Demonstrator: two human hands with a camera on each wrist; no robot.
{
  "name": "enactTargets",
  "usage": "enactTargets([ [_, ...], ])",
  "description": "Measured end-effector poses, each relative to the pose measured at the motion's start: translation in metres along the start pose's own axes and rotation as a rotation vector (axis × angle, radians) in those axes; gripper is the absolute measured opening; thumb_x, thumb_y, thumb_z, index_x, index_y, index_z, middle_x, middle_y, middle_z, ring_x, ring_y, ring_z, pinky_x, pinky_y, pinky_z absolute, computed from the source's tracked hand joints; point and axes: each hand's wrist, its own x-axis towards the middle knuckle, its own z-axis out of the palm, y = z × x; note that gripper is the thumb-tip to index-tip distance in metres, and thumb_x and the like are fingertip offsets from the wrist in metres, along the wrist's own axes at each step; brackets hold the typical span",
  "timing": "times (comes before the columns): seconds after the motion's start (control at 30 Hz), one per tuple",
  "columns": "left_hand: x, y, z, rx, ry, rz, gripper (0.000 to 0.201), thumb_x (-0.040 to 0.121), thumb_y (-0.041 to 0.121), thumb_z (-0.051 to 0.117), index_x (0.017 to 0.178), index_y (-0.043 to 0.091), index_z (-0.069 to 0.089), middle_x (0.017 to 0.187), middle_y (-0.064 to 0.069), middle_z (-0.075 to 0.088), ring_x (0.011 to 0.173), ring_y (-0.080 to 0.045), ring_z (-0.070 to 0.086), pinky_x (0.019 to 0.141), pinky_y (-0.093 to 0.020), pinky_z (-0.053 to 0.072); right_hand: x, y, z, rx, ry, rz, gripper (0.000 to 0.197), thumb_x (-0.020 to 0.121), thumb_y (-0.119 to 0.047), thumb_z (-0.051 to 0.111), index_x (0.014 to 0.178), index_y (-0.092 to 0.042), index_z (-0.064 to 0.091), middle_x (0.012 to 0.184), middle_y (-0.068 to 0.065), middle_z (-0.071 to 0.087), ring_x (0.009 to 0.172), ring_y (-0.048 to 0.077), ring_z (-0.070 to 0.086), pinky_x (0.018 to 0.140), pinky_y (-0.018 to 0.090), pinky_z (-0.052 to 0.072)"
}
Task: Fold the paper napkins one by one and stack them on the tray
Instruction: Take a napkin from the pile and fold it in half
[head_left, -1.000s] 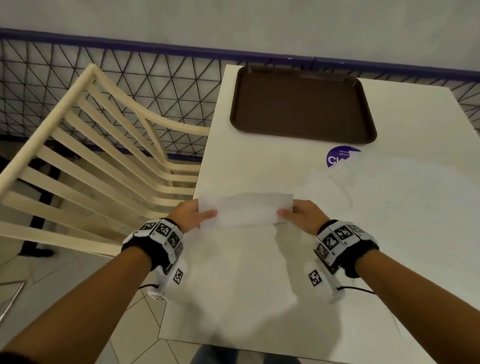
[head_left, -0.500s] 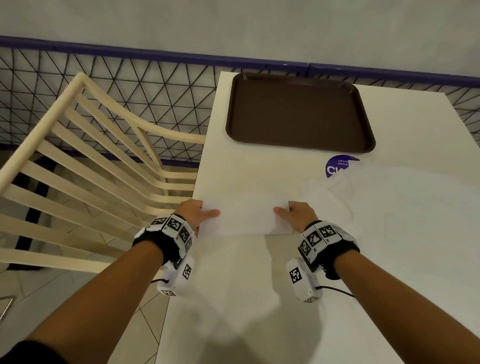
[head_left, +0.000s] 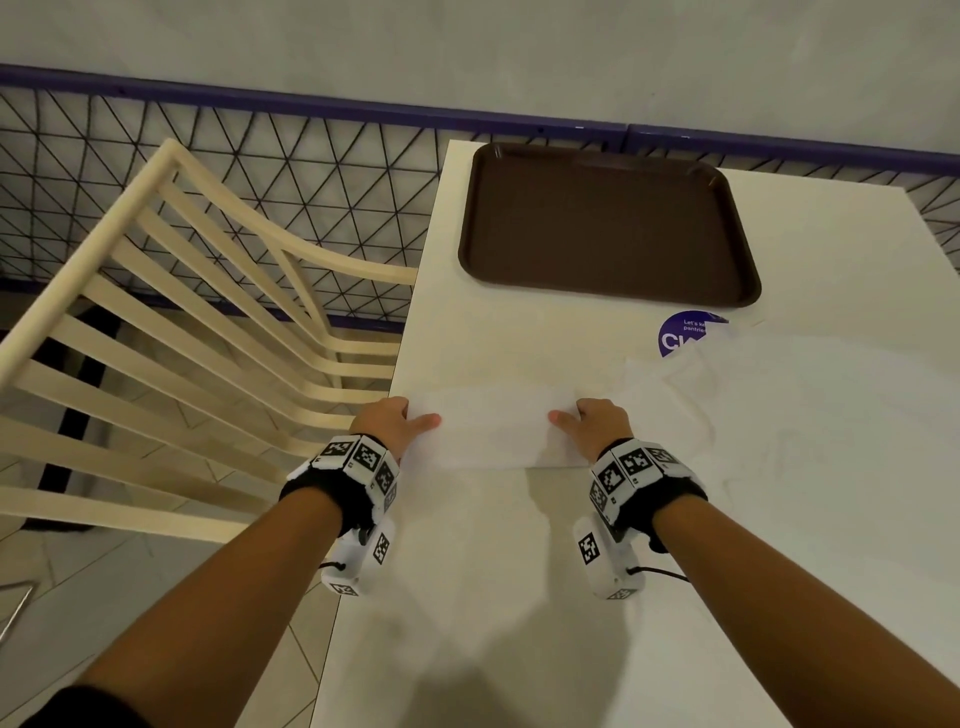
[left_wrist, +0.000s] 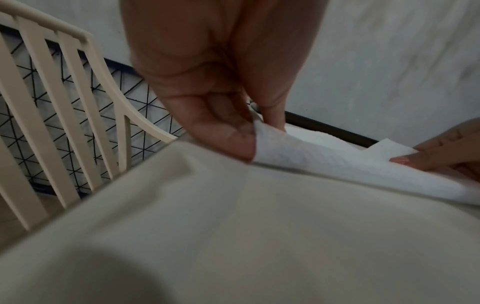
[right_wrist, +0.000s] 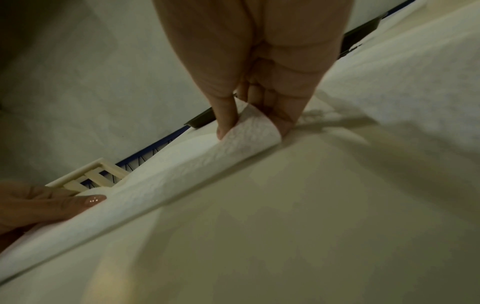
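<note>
A white paper napkin (head_left: 493, 431) lies folded over on the cream table (head_left: 467, 597), near its left edge. My left hand (head_left: 395, 423) pinches the napkin's left end (left_wrist: 262, 139) between thumb and fingers. At the other end, my right hand (head_left: 592, 423) pinches the folded layers (right_wrist: 249, 127) the same way. The near fold of the napkin (right_wrist: 166, 185) rests on the table. The brown tray (head_left: 608, 218) sits bare at the far end of the table. A loose pile of unfolded white napkins (head_left: 779, 415) lies right of my right hand.
A cream slatted chair (head_left: 182, 338) stands against the table's left edge. A black wire-mesh fence (head_left: 260, 171) with a purple rail runs behind. A round purple sticker (head_left: 685, 332) shows between the tray and the pile.
Both hands have moved forward and down with the napkin, bringing it from lifted above the table to lying folded on the surface.
</note>
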Motion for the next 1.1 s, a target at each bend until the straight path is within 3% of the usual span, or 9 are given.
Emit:
enactTargets([
  [0.13, -0.001, -0.001, 0.002, 0.055, 0.045, 0.003, 0.047, 0.092, 0.049, 0.045, 0.064, 0.015, 0.028, 0.064, -0.003, 0.043, 0.071, -0.025, 0.051, 0.068, -0.03, 0.04, 0.003, -0.002, 0.001, -0.021, -0.003, 0.014, 0.049, 0.096, -0.036, 0.045, 0.056, -0.012, 0.028, 0.061, -0.001, 0.032, 0.083, 0.02, 0.04, 0.069, 0.025, 0.026],
  [0.3, -0.003, 0.0, 0.005, 0.098, 0.093, -0.016, 0.046, 0.093, 0.049, 0.041, 0.065, 0.016, 0.026, 0.066, -0.005, 0.045, 0.055, -0.02, 0.042, 0.065, -0.029, 0.035, 0.004, -0.004, 0.002, -0.035, 0.003, 0.032, 0.05, 0.096, -0.035, 0.046, 0.056, -0.013, 0.027, 0.061, -0.002, 0.03, 0.084, 0.019, 0.039, 0.05, 0.025, 0.024],
  [0.43, -0.009, 0.008, 0.005, 0.072, 0.172, -0.008, 0.035, 0.092, 0.04, 0.051, 0.103, 0.007, 0.046, 0.108, -0.016, 0.058, 0.094, -0.03, 0.055, 0.078, -0.034, 0.041, 0.004, -0.006, 0.003, -0.004, 0.0, 0.056, 0.049, 0.095, -0.034, 0.048, 0.056, -0.013, 0.028, 0.06, -0.001, 0.031, 0.084, 0.02, 0.04, 0.047, 0.017, 0.021],
  [0.5, -0.017, 0.016, 0.005, 0.078, 0.238, 0.019, 0.045, 0.09, 0.033, 0.057, 0.123, 0.009, 0.038, 0.123, -0.012, 0.05, 0.107, -0.03, 0.055, 0.084, -0.038, 0.044, 0.004, -0.007, 0.003, -0.001, 0.003, 0.059, 0.048, 0.095, -0.034, 0.048, 0.056, -0.013, 0.028, 0.061, -0.001, 0.033, 0.084, 0.02, 0.04, 0.047, 0.017, 0.021],
  [0.6, -0.024, 0.027, 0.007, 0.501, 0.417, 0.241, 0.055, 0.087, 0.021, 0.061, 0.133, 0.023, 0.032, 0.127, -0.006, 0.038, 0.106, -0.024, 0.051, 0.083, -0.033, 0.046, 0.002, -0.008, 0.003, -0.013, 0.004, 0.064, 0.048, 0.095, -0.034, 0.048, 0.056, -0.013, 0.028, 0.077, 0.007, 0.046, 0.085, 0.021, 0.041, 0.062, 0.025, 0.031],
  [0.7, -0.024, 0.034, 0.016, 0.803, 0.331, 0.465, 0.049, 0.089, 0.004, 0.049, 0.133, 0.024, 0.039, 0.132, -0.002, 0.038, 0.114, -0.024, 0.044, 0.091, -0.033, 0.04, -0.002, -0.011, 0.001, -0.027, 0.006, 0.058, 0.048, 0.095, -0.035, 0.048, 0.057, -0.014, 0.028, 0.098, 0.016, 0.054, 0.1, 0.029, 0.053, 0.072, 0.027, 0.031],
  [0.83, -0.031, 0.038, 0.026, 0.636, 0.244, 0.36, 0.039, 0.098, 0.036, 0.037, 0.13, 0.016, 0.045, 0.13, -0.001, 0.045, 0.116, -0.023, 0.046, 0.089, -0.033, 0.041, -0.006, -0.013, -0.001, -0.026, 0.012, 0.033, 0.049, 0.095, -0.035, 0.047, 0.056, -0.015, 0.025, 0.114, 0.02, 0.059, 0.115, 0.03, 0.053, 0.085, 0.032, 0.041],
  [1.0, -0.041, 0.036, 0.041, 0.602, 0.219, 0.269, 0.06, 0.089, 0.057, 0.042, 0.132, 0.015, 0.037, 0.134, 0.0, 0.033, 0.118, -0.024, 0.037, 0.081, -0.032, 0.043, -0.004, -0.01, -0.001, 0.02, 0.003, 0.054, 0.05, 0.095, -0.036, 0.048, 0.056, -0.013, 0.028, 0.068, 0.003, 0.042, 0.089, 0.027, 0.048, 0.062, 0.025, 0.034],
  [1.1, -0.043, 0.032, 0.046, 0.61, 0.248, 0.268, 0.063, 0.089, 0.059, 0.04, 0.134, 0.015, 0.035, 0.135, 0.001, 0.032, 0.119, -0.023, 0.036, 0.078, -0.031, 0.042, -0.01, -0.008, -0.002, 0.139, 0.039, 0.006, 0.032, 0.093, -0.031, 0.053, 0.075, -0.005, 0.049, 0.079, 0.005, 0.052, 0.094, 0.027, 0.049, 0.061, 0.022, 0.039],
])
